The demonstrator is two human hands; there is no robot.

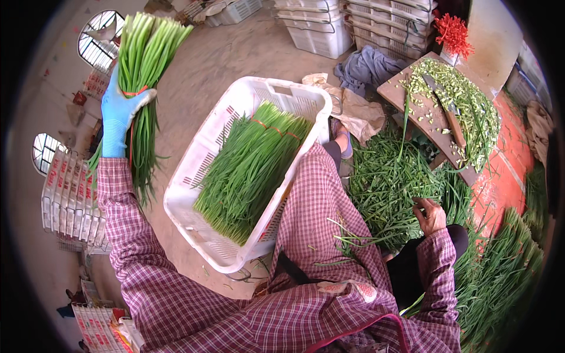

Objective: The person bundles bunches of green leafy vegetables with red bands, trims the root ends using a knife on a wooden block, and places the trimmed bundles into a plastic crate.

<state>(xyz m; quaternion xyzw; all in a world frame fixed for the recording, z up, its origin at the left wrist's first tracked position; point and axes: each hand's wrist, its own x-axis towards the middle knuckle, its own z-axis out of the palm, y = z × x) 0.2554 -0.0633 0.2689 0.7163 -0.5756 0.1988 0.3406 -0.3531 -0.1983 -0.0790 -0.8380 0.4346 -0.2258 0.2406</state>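
Note:
My left hand (126,106), in a blue glove with a pale palm, grips a thick bundle of green garlic chives (148,53) bound with a red tie. Its cut pale ends point up and its leaves hang down past my wrist. Before me a white plastic crate (185,185) holds several tied bundles of chives (260,163), laid side by side. My right hand (430,216) is bare, fingers slightly bent and apart, with nothing seen in it. It hovers over or rests near a heap of loose chive leaves (384,189); contact cannot be told.
A knife (454,125) with a wooden handle lies on a board (397,90) among chopped chive ends (476,97). Red ties (452,33) stand behind it. Stacked white crates (313,35) are at the back. More chives (499,264) lie at right.

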